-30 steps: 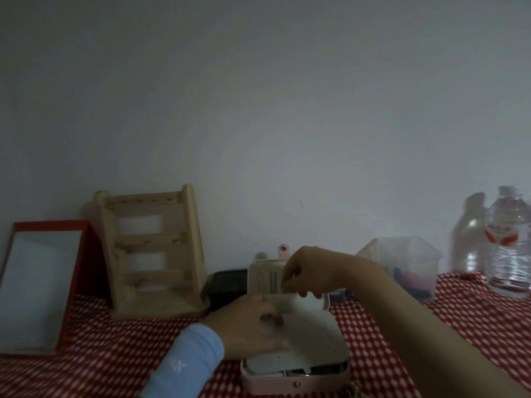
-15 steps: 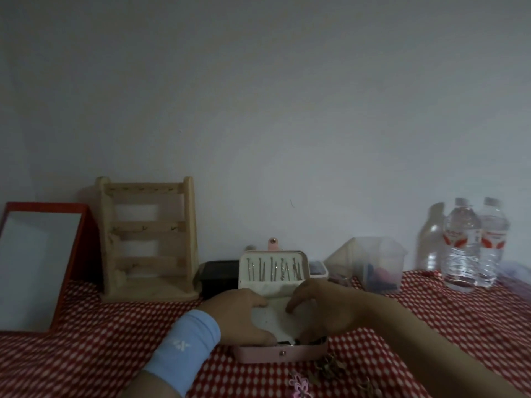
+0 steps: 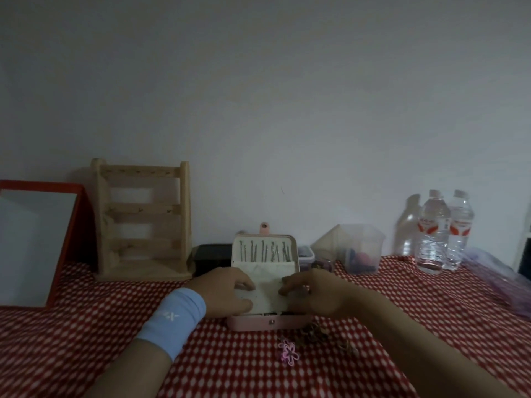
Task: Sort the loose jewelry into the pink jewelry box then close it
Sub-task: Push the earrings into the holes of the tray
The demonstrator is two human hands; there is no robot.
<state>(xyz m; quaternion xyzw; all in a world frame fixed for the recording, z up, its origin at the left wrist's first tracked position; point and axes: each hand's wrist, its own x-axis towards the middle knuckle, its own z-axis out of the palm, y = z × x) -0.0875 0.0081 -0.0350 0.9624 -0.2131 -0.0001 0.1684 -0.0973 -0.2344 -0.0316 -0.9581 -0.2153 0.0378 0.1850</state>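
Observation:
The pink jewelry box [image 3: 268, 323] stands open at the table's middle, its lid [image 3: 265, 248] upright with several thin chains hanging inside. A white perforated panel [image 3: 268, 297] lies tilted over the box's tray. My left hand [image 3: 227, 294], with a light blue wristband, grips the panel's left edge. My right hand [image 3: 314, 294] pinches its right edge with curled fingers. In front of the box lie a pink flower clip [image 3: 289, 353] and brownish loose jewelry [image 3: 314, 334]. The tray's contents are hidden under the panel.
On the red checked tablecloth [image 3: 86, 326], a wooden jewelry stand [image 3: 142, 222] and a red-framed mirror [image 3: 37, 245] stand at back left. A black box [image 3: 212, 258] sits behind my left hand. A clear plastic container [image 3: 359, 248], two water bottles [image 3: 442, 234] and a purple bag [image 3: 494, 277] are at right.
My right hand came down from the lid's top edge to the panel's right side. My left hand stayed on the panel. The lid's hanging chains now show.

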